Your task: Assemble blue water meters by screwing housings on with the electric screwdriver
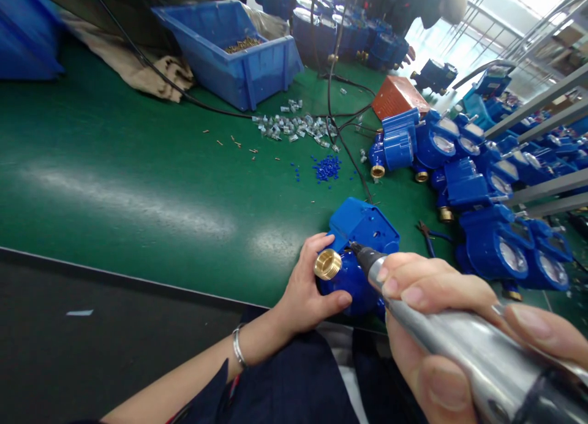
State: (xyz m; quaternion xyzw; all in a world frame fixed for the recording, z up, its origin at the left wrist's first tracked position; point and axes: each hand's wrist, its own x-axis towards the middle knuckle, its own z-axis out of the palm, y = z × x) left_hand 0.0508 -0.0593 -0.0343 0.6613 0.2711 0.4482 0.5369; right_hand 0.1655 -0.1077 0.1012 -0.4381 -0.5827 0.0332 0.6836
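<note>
A blue water meter (pixel 362 222) with a threaded brass end lies on its side at the front edge of the green table. Around its body near the brass end, my left hand (pixel 307 286) is closed, thumb below and fingers above. My right hand (pixel 432 307) grips a silver electric screwdriver (pixel 463 344) with a black nose. The screwdriver's tip meets the meter's blue housing near a corner; the screw itself, if any, is too small to make out.
Clear plastic pieces (pixel 294 127), small blue caps (pixel 327 168) and a few loose screws (pixel 236 142) are scattered ahead. Behind stands a blue bin (pixel 248 68) of brass parts. Cables cross near an orange box (pixel 399 97). Pliers (pixel 428 237) and several water meters (pixel 500 246) lie right. Another person (pixel 390 7) is across the table.
</note>
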